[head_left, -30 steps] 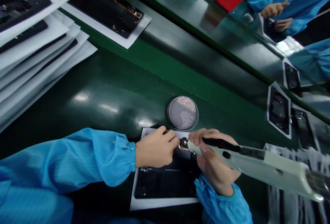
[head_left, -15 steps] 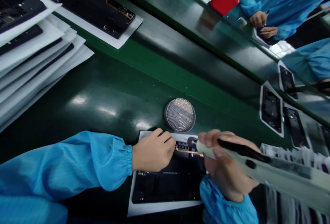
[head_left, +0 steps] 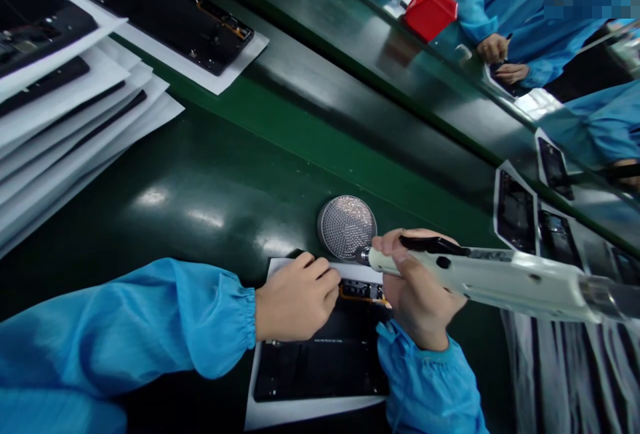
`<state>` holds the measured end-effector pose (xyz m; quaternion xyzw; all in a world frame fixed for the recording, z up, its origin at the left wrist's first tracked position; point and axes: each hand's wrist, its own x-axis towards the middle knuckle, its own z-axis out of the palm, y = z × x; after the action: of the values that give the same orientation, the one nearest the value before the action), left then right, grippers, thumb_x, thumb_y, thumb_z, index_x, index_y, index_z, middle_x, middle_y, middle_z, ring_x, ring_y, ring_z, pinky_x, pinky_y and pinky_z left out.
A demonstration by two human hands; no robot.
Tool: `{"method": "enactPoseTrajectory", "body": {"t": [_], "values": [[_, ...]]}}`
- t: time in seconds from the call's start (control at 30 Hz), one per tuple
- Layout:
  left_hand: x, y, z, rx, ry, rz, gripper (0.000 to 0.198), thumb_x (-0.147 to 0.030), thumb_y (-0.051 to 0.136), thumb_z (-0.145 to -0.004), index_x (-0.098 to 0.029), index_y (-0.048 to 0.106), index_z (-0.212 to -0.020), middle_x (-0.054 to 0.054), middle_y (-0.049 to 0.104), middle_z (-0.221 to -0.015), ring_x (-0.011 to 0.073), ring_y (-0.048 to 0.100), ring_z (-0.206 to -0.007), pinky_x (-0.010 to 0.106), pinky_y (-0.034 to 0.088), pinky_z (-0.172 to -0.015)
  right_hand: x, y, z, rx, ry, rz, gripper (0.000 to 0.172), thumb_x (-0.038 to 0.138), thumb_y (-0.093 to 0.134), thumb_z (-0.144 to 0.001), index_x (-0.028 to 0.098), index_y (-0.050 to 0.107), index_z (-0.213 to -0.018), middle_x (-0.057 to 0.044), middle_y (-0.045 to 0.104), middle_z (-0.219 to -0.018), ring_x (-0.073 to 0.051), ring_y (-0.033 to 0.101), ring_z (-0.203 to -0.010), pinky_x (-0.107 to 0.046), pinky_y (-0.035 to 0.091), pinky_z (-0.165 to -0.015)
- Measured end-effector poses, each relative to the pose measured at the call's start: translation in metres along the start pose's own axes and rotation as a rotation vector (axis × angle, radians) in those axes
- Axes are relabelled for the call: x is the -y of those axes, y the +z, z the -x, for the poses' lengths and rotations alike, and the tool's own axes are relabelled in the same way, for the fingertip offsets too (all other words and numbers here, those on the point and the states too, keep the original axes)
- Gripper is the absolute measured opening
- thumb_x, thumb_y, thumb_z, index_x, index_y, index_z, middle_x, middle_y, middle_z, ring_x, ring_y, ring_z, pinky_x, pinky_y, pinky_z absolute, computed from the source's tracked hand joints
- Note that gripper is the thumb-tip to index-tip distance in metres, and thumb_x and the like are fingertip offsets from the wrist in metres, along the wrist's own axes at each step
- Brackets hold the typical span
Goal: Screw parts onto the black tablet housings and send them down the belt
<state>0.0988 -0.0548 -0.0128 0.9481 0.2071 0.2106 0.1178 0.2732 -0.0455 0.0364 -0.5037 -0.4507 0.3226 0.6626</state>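
Currently, a flat black tablet (head_left: 320,367), orange-striped near its upper edge, is partly covered at lower centre by the left hand (head_left: 299,297), whose grip cannot be told; a pale screwdriver (head_left: 520,281) is clasped in the right hand (head_left: 423,294).

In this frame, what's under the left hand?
Under the left hand is part of the black device, lying on a white sheet. Details directly beneath the palm are covered.
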Motion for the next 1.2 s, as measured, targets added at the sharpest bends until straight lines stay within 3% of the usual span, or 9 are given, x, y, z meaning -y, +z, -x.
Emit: {"method": "enactPoseTrajectory", "body": {"t": [0.67,0.8,1.03,1.2], "values": [[-0.002,-0.002,0.002,0.047,-0.005,0.015,0.024,-0.023,0.052,-0.094,-0.007,0.067,-0.103,0.014,0.061,-0.1,0.0258,0.053,-0.087,0.04,0.037,-0.07,-0.003,0.007,-0.002,-0.012,0.023,0.059,0.016,0.014,0.075,-0.07,0.019,0.068,-0.084,0.0,0.067,-0.072,-0.018,0.064,-0.066,-0.037,0.055,-0.069],[-0.001,0.001,0.002,0.013,-0.019,0.023,0.022,-0.021,0.05,-0.095,-0.008,0.068,-0.099,0.013,0.061,-0.096,0.0252,0.052,-0.085,0.04,0.036,-0.068,0.002,0.003,-0.002,0.014,-0.002,0.043,0.019,0.012,0.072,-0.073,0.02,0.071,-0.09,0.0,0.066,-0.071,-0.018,0.064,-0.066,-0.037,0.054,-0.068],[-0.001,0.004,0.002,-0.03,-0.04,0.031,0.019,-0.019,0.051,-0.094,-0.009,0.065,-0.085,0.01,0.058,-0.086,0.0227,0.05,-0.08,0.037,0.034,-0.067,0.03,-0.007,0.017,0.14,-0.024,-0.03,0.027,0.008,0.066,-0.075,0.021,0.073,-0.098,-0.001,0.059,-0.072,-0.016,0.057,-0.066,-0.035,0.052,-0.061],[-0.001,0.002,0.001,-0.018,-0.031,0.027,0.018,-0.019,0.053,-0.093,-0.009,0.065,-0.084,0.01,0.057,-0.085,0.0234,0.049,-0.081,0.037,0.033,-0.067,0.023,-0.005,0.033,0.257,0.021,0.026,0.028,0.011,0.067,-0.078,0.024,0.072,-0.102,-0.002,0.062,-0.075,-0.018,0.058,-0.068,-0.039,0.053,-0.062]]}}
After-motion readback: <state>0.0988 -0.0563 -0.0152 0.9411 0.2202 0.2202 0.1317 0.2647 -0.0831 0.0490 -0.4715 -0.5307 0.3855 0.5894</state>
